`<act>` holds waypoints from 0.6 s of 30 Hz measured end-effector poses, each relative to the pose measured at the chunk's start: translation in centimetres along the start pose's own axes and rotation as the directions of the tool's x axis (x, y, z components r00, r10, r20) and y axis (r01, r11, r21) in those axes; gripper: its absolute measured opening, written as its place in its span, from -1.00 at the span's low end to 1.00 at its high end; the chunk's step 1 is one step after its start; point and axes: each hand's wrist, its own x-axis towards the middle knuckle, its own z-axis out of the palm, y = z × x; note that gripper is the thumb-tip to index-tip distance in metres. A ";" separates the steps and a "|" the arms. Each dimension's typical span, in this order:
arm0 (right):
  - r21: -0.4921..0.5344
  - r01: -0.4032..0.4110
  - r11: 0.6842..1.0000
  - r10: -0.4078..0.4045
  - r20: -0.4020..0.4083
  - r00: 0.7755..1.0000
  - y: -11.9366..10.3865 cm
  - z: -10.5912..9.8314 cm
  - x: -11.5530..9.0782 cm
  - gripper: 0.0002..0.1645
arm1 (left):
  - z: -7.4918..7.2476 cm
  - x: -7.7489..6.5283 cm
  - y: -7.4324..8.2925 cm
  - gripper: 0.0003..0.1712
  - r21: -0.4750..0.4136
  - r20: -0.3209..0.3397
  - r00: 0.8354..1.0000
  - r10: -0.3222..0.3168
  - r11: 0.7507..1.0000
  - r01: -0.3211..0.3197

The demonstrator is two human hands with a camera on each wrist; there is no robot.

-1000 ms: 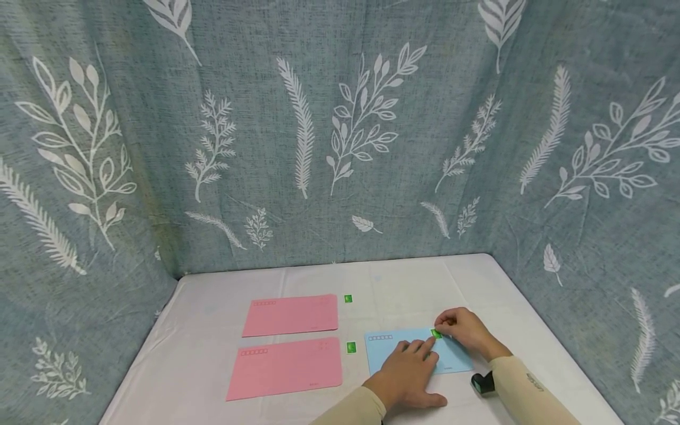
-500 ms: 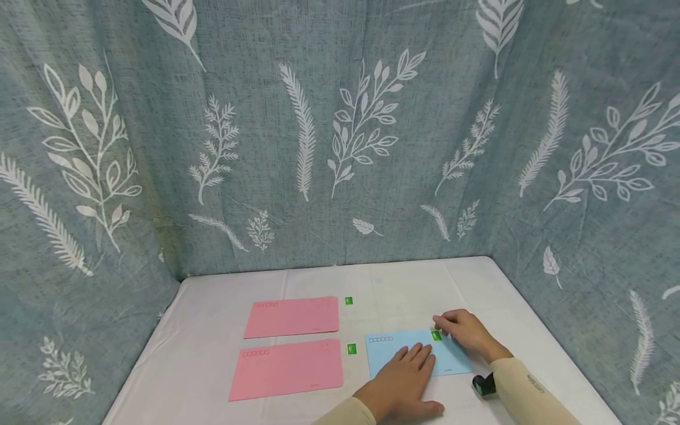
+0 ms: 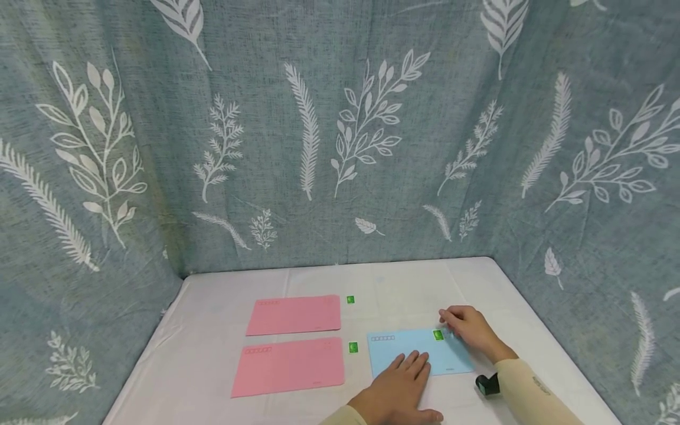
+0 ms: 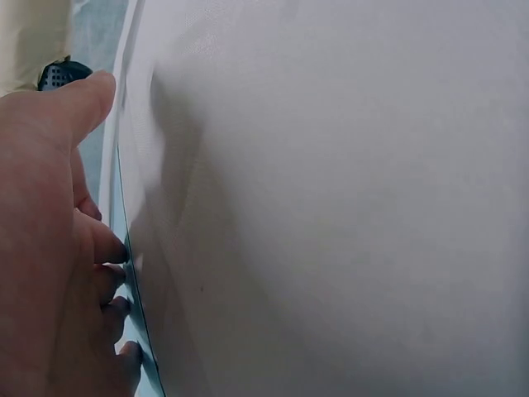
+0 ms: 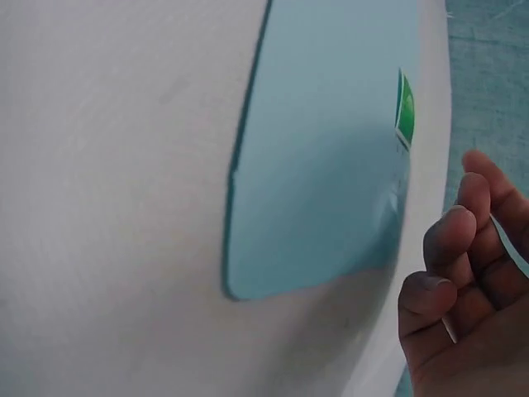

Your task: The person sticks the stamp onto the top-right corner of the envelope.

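Observation:
A light blue envelope (image 3: 409, 348) lies at the right of the table, with a green stamp (image 3: 438, 335) flat on its upper right part. My left hand (image 3: 398, 386) rests with straight fingers on the envelope's lower edge, thumb out to the side on the white cloth. Just beyond the stamp hovers my right hand (image 3: 470, 329), its fingers loosely bent. In the right wrist view nothing shows between those fingers, and they are apart from the blue envelope (image 5: 322, 165).
Two pink envelopes (image 3: 289, 367) lie one behind the other on the left. Beside their right edges are two loose green stamps (image 3: 353, 347). A black, heart-shaped object (image 3: 487, 385) sits by the right sleeve. Patterned curtains (image 3: 297, 147) enclose the white table (image 3: 202, 330).
The right fingers have come off the stamp and drawn slightly right. My left hand has slid a little toward the near edge of the blue envelope, uncovering more of it.

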 end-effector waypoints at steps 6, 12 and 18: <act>-0.027 0.022 0.999 -0.022 -0.015 1.000 -0.4 0.0 0.0 -0.59 | 0.1 0.1 0.1 0.12 -0.013 0.005 1.000 -0.001 1.000 0.001; -0.058 0.056 0.997 -0.058 -0.026 0.998 -0.9 0.1 0.3 -0.58 | 0.4 -0.2 -0.5 0.15 -0.008 -0.019 1.000 -0.021 1.000 0.021; -0.044 0.070 0.997 -0.072 -0.025 0.997 -1.5 0.1 0.3 -0.62 | 0.0 -1.8 -1.6 0.10 0.019 -0.111 0.994 -0.019 1.000 0.022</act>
